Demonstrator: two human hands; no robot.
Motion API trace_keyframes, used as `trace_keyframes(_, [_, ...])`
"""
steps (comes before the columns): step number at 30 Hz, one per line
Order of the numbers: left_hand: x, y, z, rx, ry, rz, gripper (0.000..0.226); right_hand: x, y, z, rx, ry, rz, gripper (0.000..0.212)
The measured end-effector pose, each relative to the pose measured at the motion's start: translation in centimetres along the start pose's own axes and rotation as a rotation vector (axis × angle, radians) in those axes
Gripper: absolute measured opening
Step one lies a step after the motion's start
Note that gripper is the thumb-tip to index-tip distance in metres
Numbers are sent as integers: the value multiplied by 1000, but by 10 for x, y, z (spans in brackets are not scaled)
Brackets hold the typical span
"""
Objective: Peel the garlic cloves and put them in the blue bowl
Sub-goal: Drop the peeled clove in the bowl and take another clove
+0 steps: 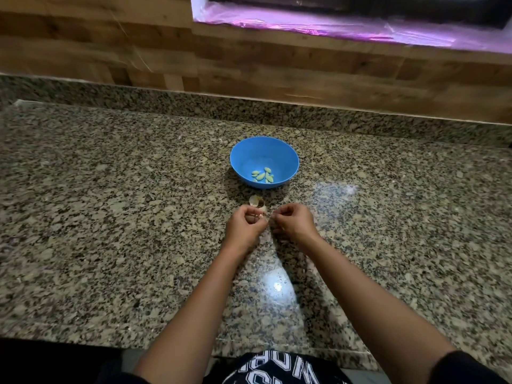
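Note:
A blue bowl (264, 151) stands on the granite counter with several peeled garlic cloves (263, 175) lying at its bottom. Just in front of the bowl, part of a garlic bulb with papery skin (256, 201) lies on the counter. My left hand (245, 227) is curled, pinching a garlic clove (260, 216) that is mostly hidden by my fingers. My right hand (293, 221) sits close beside it, fingers curled and pinching at the clove's skin. Both hands hover low over the counter, a short way in front of the bowl.
The speckled granite counter (110, 217) stretches wide to both sides. A wooden-pattern wall (249, 67) rises behind it, with a window ledge covered in pink plastic film (332, 26) at the upper right. The counter's front edge runs near my body.

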State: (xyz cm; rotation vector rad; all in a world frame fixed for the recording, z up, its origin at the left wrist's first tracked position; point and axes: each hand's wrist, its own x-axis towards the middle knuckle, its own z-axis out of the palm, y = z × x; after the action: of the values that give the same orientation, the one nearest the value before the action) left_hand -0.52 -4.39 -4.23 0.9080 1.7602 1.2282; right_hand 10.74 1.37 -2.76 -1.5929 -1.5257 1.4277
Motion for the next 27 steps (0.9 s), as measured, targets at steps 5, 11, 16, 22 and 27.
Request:
trace_keyframes(5, [4, -7, -5, -58, 0, -30, 10, 11, -5, 13, -66, -15, -10, 15])
trace_keyframes(11, [1, -6, -1, -243, -58, -97, 8, -2, -1, -4, -185, 111, -140, 12])
trace_keyframes(16, [-6, -2, 8, -338, -122, -119, 8, -19, 0, -19, -21, 21, -70, 10])
trace_keyframes(22, [-19, 4, 20, -282, -182, -39, 11, -44, -1, -38, 364, -221, 149, 20])
trace_keyframes(27, [-25, -1, 27, -128, -212, 73, 15, -49, 8, -46, 538, -117, 241, 10])
